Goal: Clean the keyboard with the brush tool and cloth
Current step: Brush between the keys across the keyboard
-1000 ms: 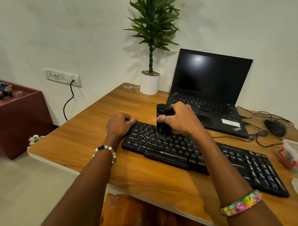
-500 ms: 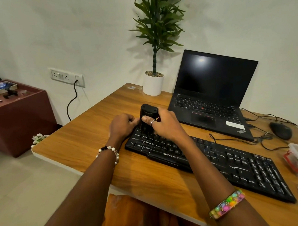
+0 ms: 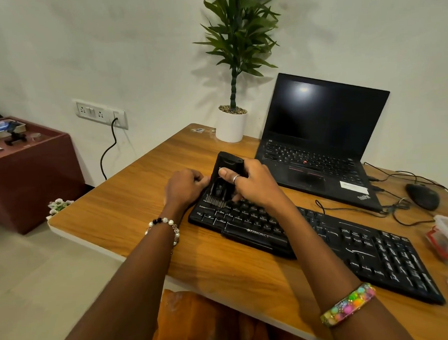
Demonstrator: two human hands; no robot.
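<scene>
Two hands at the keyboard's left end, brush bristles down on the keys.

Head view: right hand grips the brush tool, tilted, bristles touching the keyboard at its far-left corner; the keyboard's long axis runs off right. Left hand, fingers curled, rests beside it on the surface. No cloth visible.

Wooden desk, keyboard, laptop, mouse, potted plant
</scene>
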